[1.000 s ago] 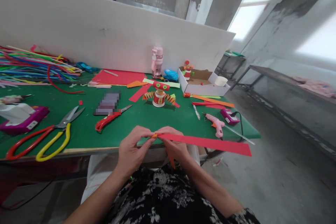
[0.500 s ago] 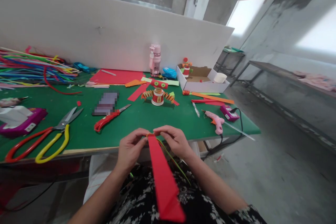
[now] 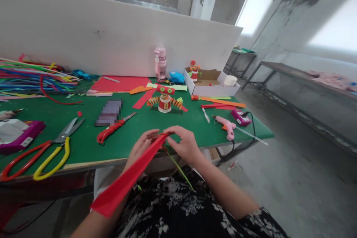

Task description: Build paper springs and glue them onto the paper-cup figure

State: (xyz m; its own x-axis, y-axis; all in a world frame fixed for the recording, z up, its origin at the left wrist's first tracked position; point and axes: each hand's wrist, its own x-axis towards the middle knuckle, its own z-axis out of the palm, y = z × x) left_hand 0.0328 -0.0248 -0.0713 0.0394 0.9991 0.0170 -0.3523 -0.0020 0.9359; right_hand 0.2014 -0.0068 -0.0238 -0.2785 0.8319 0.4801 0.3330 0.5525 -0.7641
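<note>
A long red paper strip [image 3: 131, 174] runs from my fingertips down to the lower left, across my left wrist. My right hand [image 3: 182, 144] pinches its upper end between thumb and fingers. Close against that same end, my left hand [image 3: 141, 145] has its fingers curled round the folded part, the thumb hidden behind the strip. A thin green strip [image 3: 181, 171] hangs below my fingers toward my lap. Beyond my hands, a paper-cup figure [image 3: 165, 103] with a red roll head and pleated orange arms stands on the green table [image 3: 136, 124].
Large scissors [image 3: 60, 143], a red-handled knife [image 3: 113, 128] and a phone [image 3: 110, 111] lie to the left. At right are a pink glue gun [image 3: 227, 126], a pen [image 3: 205, 115] and a white box [image 3: 212, 89] with another figure [image 3: 194, 72]. A pink bottle [image 3: 160, 65] stands behind.
The red strip's loose end has swung from hanging straight down to the lower left, over my left forearm. My hands stay together at its upper end, slightly higher in view.
</note>
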